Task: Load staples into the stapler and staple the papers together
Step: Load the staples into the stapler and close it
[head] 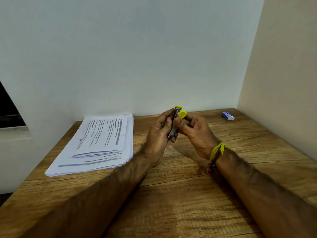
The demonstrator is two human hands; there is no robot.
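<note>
Both sets of fingers clamped on the yellow stapler (175, 121), held up off the worktop (171, 194): left hand (158, 134) round the metal body, right hand (193, 133) pinching the yellow end. Papers (97, 145) left of the fingers, staple box (227, 116) off right.

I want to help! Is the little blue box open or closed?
Looks closed: the box lies flat on the table, no flap or staples showing.

I am seated at a plain office-type desk: a wood-grain table (180, 194) set into a corner of bare pale walls (137, 48). A stack of printed papers (96, 145) and a small box of staples (227, 116) lie on it.
</note>
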